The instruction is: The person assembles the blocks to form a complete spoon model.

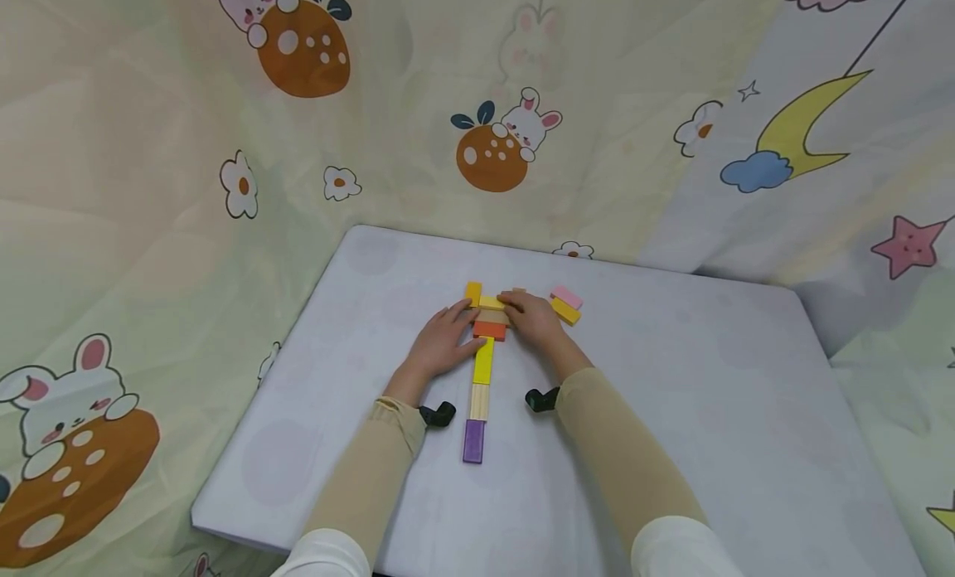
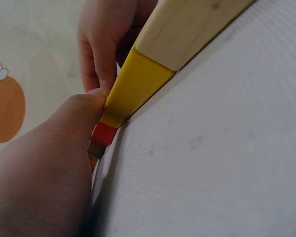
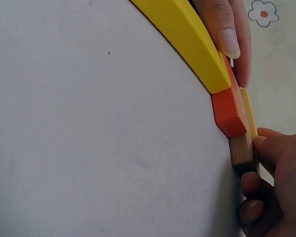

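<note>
Small wooden blocks lie end to end in a column on the table: a purple block (image 1: 473,441), a plain wood block (image 1: 479,402), a long yellow block (image 1: 483,361) and a red block (image 3: 230,112). Beyond the red one, another plain wood block (image 1: 492,316) lies crosswise, with a thin yellow block (image 1: 491,303) behind it. My left hand (image 1: 443,341) has its fingers stretched beside an orange-yellow block (image 1: 473,293) and its thumb at the long yellow block. With fingertips and thumb, my right hand (image 1: 533,318) pinches the thin yellow block's right end; its other fingers are curled.
Right of my right hand, a pink block (image 1: 567,296) and an orange-yellow block (image 1: 565,312) lie side by side. The white table (image 1: 716,411) has its back edge against a cartoon-printed curtain (image 1: 418,146). Dark wrist mounts (image 1: 438,414) stick out from both sleeves.
</note>
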Action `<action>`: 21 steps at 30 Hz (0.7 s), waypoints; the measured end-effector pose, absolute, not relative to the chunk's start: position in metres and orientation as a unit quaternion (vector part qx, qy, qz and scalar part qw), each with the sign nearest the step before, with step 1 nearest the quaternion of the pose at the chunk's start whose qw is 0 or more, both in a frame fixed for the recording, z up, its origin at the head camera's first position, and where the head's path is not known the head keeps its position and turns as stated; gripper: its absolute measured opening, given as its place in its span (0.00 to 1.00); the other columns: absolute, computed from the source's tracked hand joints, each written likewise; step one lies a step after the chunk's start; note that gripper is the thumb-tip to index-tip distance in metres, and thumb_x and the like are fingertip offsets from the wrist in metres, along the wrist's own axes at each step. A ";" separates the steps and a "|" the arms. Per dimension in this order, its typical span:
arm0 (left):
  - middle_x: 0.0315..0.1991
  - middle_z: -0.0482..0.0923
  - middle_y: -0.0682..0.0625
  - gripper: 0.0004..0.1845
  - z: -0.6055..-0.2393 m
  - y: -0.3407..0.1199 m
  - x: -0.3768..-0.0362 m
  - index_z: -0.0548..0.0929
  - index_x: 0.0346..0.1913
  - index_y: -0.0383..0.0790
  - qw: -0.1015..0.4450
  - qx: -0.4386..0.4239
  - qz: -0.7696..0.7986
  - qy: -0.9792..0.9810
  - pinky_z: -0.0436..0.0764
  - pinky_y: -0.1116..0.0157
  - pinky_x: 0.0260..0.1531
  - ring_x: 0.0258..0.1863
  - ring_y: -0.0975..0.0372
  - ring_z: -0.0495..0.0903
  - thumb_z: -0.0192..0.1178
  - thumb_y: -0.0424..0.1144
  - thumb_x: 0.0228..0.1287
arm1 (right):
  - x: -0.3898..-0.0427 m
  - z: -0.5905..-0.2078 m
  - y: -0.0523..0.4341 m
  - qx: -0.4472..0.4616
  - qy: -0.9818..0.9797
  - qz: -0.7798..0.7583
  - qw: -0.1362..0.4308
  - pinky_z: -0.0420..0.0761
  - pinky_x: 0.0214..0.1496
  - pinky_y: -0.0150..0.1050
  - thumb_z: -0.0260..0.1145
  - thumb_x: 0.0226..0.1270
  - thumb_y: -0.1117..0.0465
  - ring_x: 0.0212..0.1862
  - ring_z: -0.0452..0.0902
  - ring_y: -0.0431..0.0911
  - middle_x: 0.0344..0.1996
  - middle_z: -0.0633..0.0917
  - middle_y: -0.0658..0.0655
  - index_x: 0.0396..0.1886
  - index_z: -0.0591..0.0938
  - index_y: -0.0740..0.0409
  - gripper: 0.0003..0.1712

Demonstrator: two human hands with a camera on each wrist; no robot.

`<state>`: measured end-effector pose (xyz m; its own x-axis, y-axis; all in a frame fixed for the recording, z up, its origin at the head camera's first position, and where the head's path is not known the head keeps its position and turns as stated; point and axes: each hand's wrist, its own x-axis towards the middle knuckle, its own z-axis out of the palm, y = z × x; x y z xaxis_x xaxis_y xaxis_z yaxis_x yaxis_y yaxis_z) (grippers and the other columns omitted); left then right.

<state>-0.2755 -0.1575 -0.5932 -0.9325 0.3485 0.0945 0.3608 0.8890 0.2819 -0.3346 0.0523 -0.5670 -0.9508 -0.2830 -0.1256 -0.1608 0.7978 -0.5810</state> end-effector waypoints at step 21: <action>0.73 0.49 0.53 0.36 -0.590 -0.155 -0.274 0.57 0.70 0.57 0.017 -0.187 -0.143 -0.972 0.52 0.57 0.70 0.70 0.59 0.55 0.41 0.68 0.61 | -0.318 -0.559 0.073 -0.103 0.940 -0.322 0.055 0.69 0.64 0.48 0.52 0.67 0.47 0.66 0.63 0.44 0.64 0.68 0.40 0.61 0.70 0.32 0.22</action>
<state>-0.2738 -0.1552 -0.5897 -0.9296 0.3582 0.0871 0.3681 0.8891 0.2720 -0.3178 0.0729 -0.5595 -0.9726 -0.2294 -0.0370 -0.1585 0.7714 -0.6163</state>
